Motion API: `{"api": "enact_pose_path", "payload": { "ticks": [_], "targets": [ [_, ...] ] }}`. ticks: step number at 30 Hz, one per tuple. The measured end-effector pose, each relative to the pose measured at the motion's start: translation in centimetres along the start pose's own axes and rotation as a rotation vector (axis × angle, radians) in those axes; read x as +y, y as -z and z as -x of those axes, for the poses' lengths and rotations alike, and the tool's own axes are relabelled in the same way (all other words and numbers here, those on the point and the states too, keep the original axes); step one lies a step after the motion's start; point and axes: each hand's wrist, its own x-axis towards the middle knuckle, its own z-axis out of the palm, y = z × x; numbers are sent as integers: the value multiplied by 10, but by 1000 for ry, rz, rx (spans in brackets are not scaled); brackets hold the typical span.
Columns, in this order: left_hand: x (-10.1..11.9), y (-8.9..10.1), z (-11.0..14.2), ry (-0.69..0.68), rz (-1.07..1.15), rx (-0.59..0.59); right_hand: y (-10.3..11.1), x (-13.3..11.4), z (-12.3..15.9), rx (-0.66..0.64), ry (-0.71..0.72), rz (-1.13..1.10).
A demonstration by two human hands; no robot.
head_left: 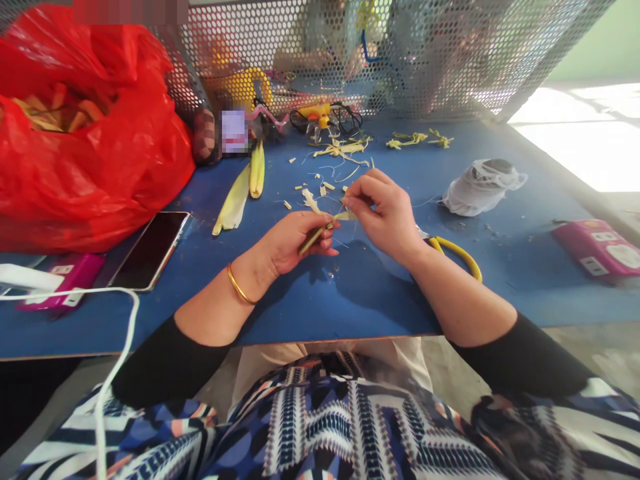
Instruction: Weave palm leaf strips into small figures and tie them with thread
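Note:
My left hand (305, 237) is closed around a thin, rolled green-yellow husk stem (313, 239), whose pale end sticks out toward the right. Just beyond that end, my right hand (377, 207) pinches with thumb and forefinger. A fine white thread (427, 201) runs from the wrapped spool (483, 187) toward this hand; the exact grip is hidden by the fingers. Yellow-handled scissors (457, 257) lie partly under my right wrist. Husk scraps (310, 200) and bits of thread are scattered in front of my hands. Two larger husk pieces (235, 203) lie to the left.
A red plastic bag (95, 167) of husks fills the left side, near a phone (153, 250) and white cable (127, 333). Knotted husk pieces (410, 140) lie at the back. A pink packet (597, 248) sits right. Behind a perforated metal screen (450, 60) another person's hands show.

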Motion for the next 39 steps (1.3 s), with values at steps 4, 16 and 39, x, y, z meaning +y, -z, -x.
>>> {"api": "enact_pose_path", "payload": {
  "ticks": [4,16,39],
  "targets": [
    [1,-2,0,11,36,37,4,-4,-2,-133,96,-140],
    [4,3,-2,81,183,-2,22,6,-10,-301,81,-221],
    [1,-4,0,-161,-45,191,18,8,-7,-205,7,164]
  ]
}}
